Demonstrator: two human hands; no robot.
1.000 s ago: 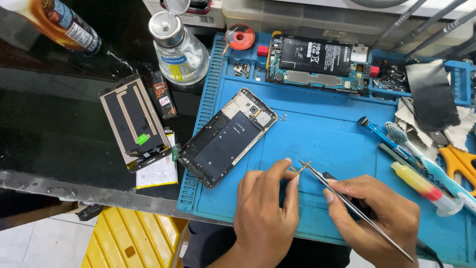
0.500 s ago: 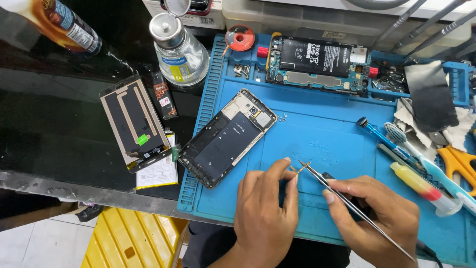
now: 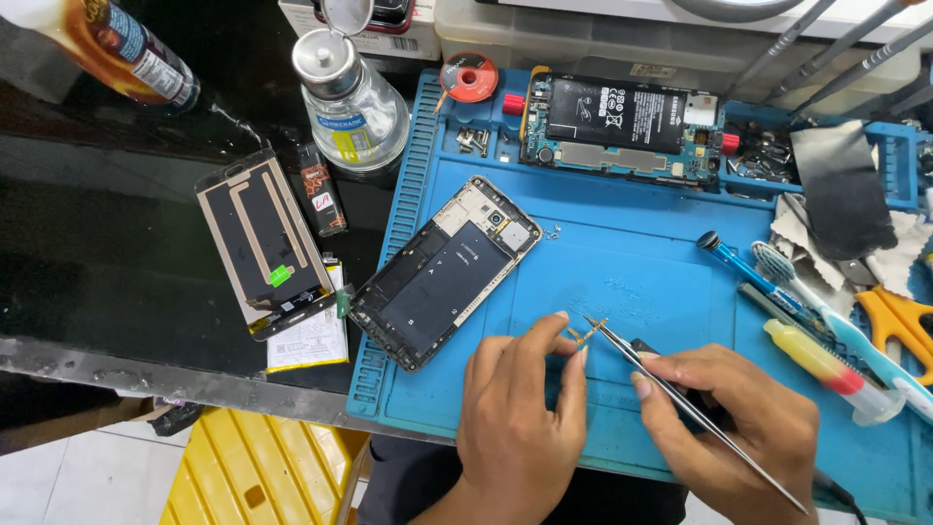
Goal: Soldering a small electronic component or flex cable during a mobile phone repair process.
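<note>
My left hand (image 3: 520,418) rests on the blue work mat (image 3: 632,262), fingertips pinching a tiny gold-coloured flex part (image 3: 581,335). My right hand (image 3: 734,428) holds metal tweezers (image 3: 680,399), whose tip meets that small part. An opened phone frame (image 3: 442,272) lies diagonally on the mat to the left of my hands. Another opened phone with a black battery (image 3: 622,122) sits at the mat's far edge.
On the black table left of the mat lie a detached screen panel (image 3: 262,238), a small lighter (image 3: 321,190), a glass solvent bottle (image 3: 355,102) and a brown bottle (image 3: 117,53). A screwdriver (image 3: 753,272), toothbrush (image 3: 826,316), syringe tube (image 3: 826,369) and orange scissors (image 3: 899,321) lie at the right.
</note>
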